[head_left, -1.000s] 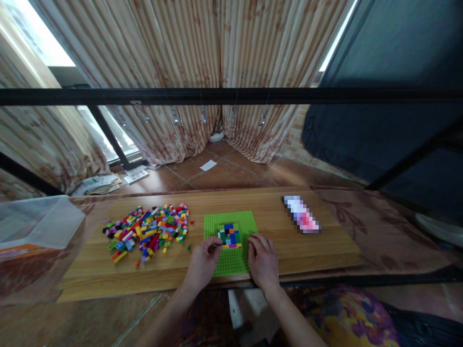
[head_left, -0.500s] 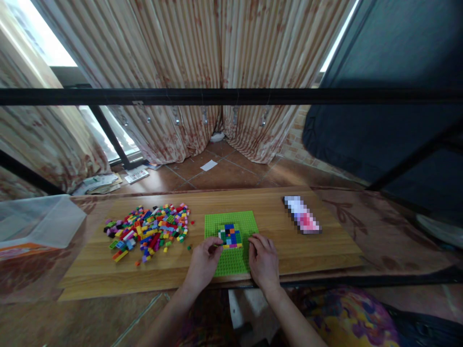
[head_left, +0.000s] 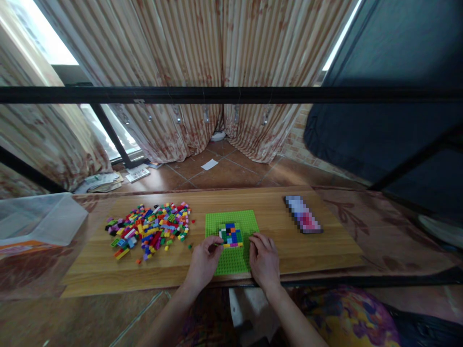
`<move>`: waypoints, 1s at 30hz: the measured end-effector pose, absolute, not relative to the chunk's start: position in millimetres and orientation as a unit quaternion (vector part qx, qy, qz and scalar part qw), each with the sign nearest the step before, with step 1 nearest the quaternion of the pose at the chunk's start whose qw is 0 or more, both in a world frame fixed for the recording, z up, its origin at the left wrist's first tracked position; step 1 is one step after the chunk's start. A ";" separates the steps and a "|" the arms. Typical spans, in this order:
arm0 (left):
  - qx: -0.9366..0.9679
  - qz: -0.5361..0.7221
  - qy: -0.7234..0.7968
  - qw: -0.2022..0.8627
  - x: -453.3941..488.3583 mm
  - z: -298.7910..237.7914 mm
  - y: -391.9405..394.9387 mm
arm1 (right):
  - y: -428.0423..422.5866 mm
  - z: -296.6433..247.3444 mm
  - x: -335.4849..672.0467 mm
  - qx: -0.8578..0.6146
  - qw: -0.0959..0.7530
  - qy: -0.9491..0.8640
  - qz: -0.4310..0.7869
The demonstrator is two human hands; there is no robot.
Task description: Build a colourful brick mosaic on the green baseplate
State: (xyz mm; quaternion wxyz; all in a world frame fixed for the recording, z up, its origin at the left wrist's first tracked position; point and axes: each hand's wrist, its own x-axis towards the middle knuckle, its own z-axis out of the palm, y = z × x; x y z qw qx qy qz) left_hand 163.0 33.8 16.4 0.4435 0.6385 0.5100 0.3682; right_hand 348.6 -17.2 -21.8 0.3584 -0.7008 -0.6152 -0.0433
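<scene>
A green baseplate (head_left: 233,260) lies on the wooden board (head_left: 318,250) in front of me. A small patch of blue, orange, green and yellow bricks (head_left: 231,235) is stuck on it. My left hand (head_left: 203,262) rests at the plate's left edge, its fingers pinched on a small green brick right beside the patch. My right hand (head_left: 264,260) lies on the plate's right side, fingers curled down against it, holding nothing that I can see.
A heap of loose coloured bricks (head_left: 150,230) lies on the board's left part. A clear plastic box (head_left: 36,224) stands at the far left. A blurred flat object (head_left: 303,214) lies at the right. A black bar (head_left: 231,94) crosses above.
Both hands stay at the baseplate; only the camera has shifted slightly.
</scene>
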 end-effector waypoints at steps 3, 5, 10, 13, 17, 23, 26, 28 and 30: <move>0.621 0.385 0.518 0.445 159.7 16.0 34.0 | -16.9 -23.2 349.1 -0.699 0.361 -0.616 -0.047; 0.607 0.394 0.528 0.444 156.8 15.9 35.1 | -17.1 -23.9 349.6 -0.698 0.361 -0.617 -0.046; 0.598 0.393 0.534 0.450 152.4 14.9 39.7 | -17.8 -23.8 350.3 -0.699 0.358 -0.617 -0.044; 0.605 0.389 0.530 0.448 152.5 11.9 42.5 | -17.9 -24.0 350.5 -0.699 0.358 -0.617 -0.048; 0.616 0.378 0.527 0.447 154.0 7.4 45.7 | -17.9 -25.2 351.1 -0.699 0.355 -0.619 -0.048; 0.625 0.359 0.537 0.439 156.0 9.0 46.5 | -18.3 -26.0 352.1 -0.700 0.352 -0.619 -0.049; 0.633 0.349 0.536 0.437 157.3 12.5 44.8 | -18.6 -25.7 351.9 -0.701 0.351 -0.619 -0.050; 0.640 0.344 0.536 0.430 158.4 14.4 43.9 | -18.7 -25.6 351.7 -0.702 0.352 -0.617 -0.049; 0.647 0.338 0.536 0.425 159.3 15.4 43.4 | -18.7 -25.7 351.5 -0.703 0.354 -0.615 -0.049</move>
